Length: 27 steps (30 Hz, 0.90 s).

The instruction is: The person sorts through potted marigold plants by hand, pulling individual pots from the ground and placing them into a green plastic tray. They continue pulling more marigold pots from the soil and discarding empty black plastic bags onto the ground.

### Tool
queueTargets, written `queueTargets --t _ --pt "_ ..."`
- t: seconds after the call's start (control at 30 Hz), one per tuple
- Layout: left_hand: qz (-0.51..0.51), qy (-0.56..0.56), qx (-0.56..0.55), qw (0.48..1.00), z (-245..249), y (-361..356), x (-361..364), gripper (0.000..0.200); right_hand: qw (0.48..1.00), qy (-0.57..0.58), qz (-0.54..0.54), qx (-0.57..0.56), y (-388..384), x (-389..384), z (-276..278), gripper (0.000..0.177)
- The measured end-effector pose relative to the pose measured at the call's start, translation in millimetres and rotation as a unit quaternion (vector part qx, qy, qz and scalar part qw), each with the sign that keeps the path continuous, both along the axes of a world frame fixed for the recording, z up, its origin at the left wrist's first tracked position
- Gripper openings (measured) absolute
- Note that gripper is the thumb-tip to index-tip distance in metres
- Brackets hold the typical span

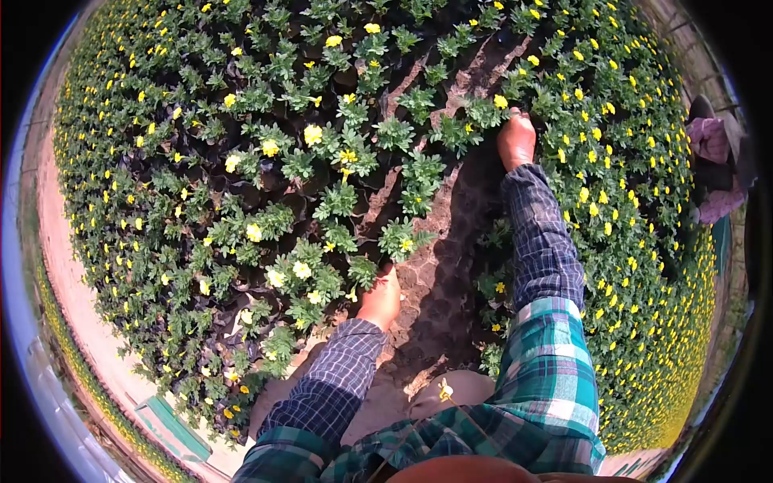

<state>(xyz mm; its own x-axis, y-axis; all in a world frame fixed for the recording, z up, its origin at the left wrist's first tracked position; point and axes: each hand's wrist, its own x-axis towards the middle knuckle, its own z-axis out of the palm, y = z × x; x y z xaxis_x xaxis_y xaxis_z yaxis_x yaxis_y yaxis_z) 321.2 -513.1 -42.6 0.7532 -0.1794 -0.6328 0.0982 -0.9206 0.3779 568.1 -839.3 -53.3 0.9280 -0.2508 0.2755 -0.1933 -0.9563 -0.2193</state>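
Note:
A wide bed of small potted plants with yellow flowers (306,137) fills the view. My left hand (381,296) reaches down at the edge of a plant in a dark pot (322,282), its fingers hidden under the leaves. My right hand (516,138) is stretched far forward and touches a plant with a yellow bloom (493,109); its fingers are curled into the foliage. Both arms wear plaid sleeves. Whether either hand grips a pot is hidden.
A strip of bare brown soil with round pot marks (439,274) runs between the plants from my body forward. A loose yellow flower (444,391) lies near my knee. Another person in pink cloth (713,161) is at the right edge. A green board (173,427) lies lower left.

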Motion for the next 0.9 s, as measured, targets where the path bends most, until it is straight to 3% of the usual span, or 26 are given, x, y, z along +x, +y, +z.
queueTargets --t 0.13,0.2,0.23,0.3,0.4,0.43,0.5,0.57,0.63,0.7,0.77,0.83,0.9 --pt "0.011 -0.065 -0.042 0.997 -35 12 -15 0.071 0.996 -0.016 0.091 0.001 13 8 53 0.020" --pt "-0.002 -0.063 -0.024 0.998 1 1 -3 0.069 0.981 -0.085 0.172 0.017 4 31 40 0.031" --pt "-0.012 -0.063 -0.005 0.998 14 -4 2 0.067 0.971 -0.059 0.229 0.017 -2 47 35 0.029" --pt "-0.019 -0.082 -0.017 0.996 3 -1 0 0.067 0.974 0.025 0.179 0.134 13 59 38 0.027" --pt "0.135 0.133 -0.087 0.978 13 -4 11 0.071 0.953 0.060 0.131 0.267 18 59 7 0.030" --pt "0.137 0.134 -0.083 0.978 7 -1 8 0.071 0.864 -0.019 0.086 0.495 13 64 -30 0.025" --pt "-0.009 -0.049 -0.013 0.999 -5 3 -6 0.073 0.977 -0.067 0.121 0.165 18 39 8 0.033" --pt "0.016 -0.024 -0.035 0.999 -2 2 -2 0.076 0.969 -0.110 -0.046 0.215 22 29 17 0.034" --pt "0.018 0.027 -0.034 0.999 5 1 3 0.077 0.975 0.026 -0.150 0.161 7 38 10 0.032" --pt "0.016 0.020 -0.033 0.999 5 1 2 0.077 0.982 0.027 -0.076 0.171 -23 54 -20 0.020" --pt "0.001 0.028 -0.005 1.000 20 -4 9 0.074 0.985 0.017 -0.068 0.157 -35 62 -24 0.024" --pt "-0.010 0.025 0.003 1.000 18 -4 7 0.072 0.969 -0.048 -0.142 0.198 -26 72 -8 0.026" --pt "-0.004 -0.091 -0.010 0.996 21 -5 4 0.033 0.938 -0.076 -0.163 0.295 -20 82 2 0.024"
